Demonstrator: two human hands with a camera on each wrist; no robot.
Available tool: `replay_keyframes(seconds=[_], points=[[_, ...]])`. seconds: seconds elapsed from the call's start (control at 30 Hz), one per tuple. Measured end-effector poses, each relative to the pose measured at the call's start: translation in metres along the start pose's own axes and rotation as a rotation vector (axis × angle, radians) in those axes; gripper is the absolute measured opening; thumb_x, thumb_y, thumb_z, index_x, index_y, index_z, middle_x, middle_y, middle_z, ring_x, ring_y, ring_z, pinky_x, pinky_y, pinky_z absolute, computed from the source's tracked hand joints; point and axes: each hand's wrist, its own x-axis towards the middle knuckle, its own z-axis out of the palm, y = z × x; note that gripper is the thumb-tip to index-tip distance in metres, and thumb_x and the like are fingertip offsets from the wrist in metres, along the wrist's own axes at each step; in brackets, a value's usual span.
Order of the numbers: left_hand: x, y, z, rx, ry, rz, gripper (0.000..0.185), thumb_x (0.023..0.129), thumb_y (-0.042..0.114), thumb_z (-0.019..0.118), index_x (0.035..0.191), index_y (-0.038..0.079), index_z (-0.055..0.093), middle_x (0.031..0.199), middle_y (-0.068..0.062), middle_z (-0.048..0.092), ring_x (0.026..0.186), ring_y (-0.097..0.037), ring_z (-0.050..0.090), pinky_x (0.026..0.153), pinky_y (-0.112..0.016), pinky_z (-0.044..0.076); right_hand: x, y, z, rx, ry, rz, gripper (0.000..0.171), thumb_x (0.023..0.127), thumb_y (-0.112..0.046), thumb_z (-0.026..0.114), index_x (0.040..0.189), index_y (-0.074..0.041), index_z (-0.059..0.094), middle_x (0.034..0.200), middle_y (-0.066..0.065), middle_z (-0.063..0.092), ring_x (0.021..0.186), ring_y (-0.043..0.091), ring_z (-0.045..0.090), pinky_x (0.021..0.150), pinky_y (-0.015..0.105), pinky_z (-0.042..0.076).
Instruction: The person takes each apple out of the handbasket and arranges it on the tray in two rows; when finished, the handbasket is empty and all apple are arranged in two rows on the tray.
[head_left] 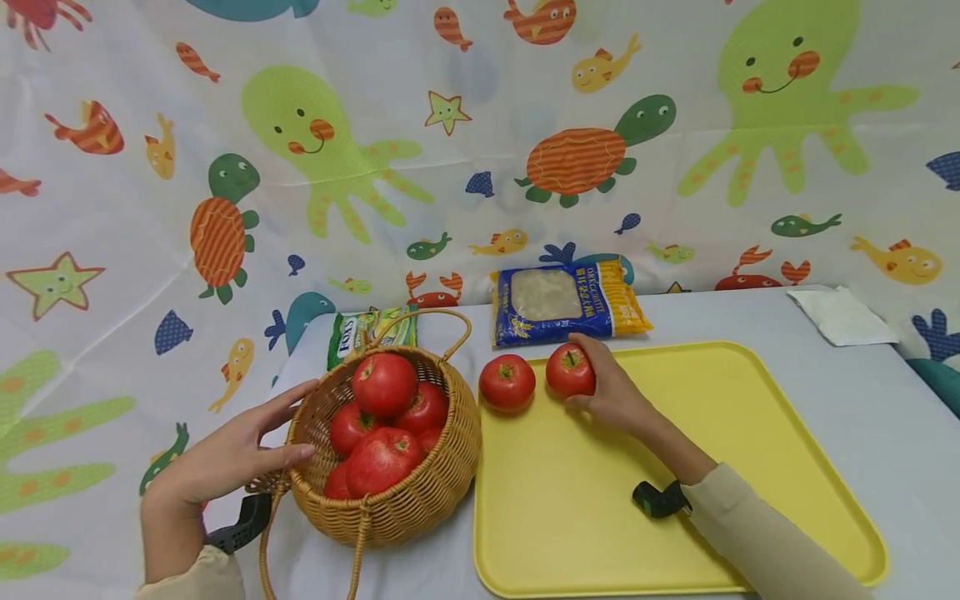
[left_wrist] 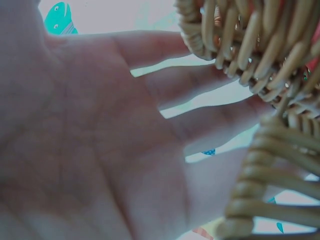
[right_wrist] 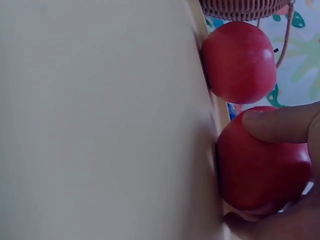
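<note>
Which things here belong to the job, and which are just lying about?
Likely the job:
apple in right hand
second apple
basket of apples at left hand
yellow tray

Likely lying about:
blue bag
green packet
white packet

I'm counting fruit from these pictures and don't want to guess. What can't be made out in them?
Head view: number of apples in the basket; upper ones cover those below.
Head view: lower part of the green packet; the basket hides it.
Head view: fine print on the blue bag; too small.
Left wrist view: fingertips of the left hand; basket weave hides them.
Right wrist view: most of the basket; cut off by the top edge.
</note>
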Motion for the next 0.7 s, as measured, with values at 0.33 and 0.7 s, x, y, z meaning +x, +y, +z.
replay_keyframes(seconds=[0.33,0.7], points=[[0.002,-0.001,-0.002,-0.001,-0.003,-0.009,0.078,0.097,0.03,0.069,0.163,0.02,0.027,0.16,-0.027,0.033,0.144,-0.058,0.026,0.083,-0.053,0.06,0.003,-0.032,-0.024,-0.161,0.001,-0.024,0.084,0.089,-0.008,0.077,0.157,-0.001,0.029,0.163,0.025,0.021,0.149,0.047,0.024,0.113,0.066,0.032],[0.002,-0.004,-0.001,-0.024,-0.012,-0.004,0.078,0.098,0.027,0.069,0.163,0.018,0.027,0.161,-0.026,0.032,0.145,-0.057,0.025,0.085,-0.048,0.06,0.018,-0.138,0.0,-0.122,-0.138,-0.294,0.055,0.096,-0.014,0.069,0.147,-0.004,0.052,0.148,0.013,0.054,0.134,0.029,0.052,0.112,0.048,0.042]])
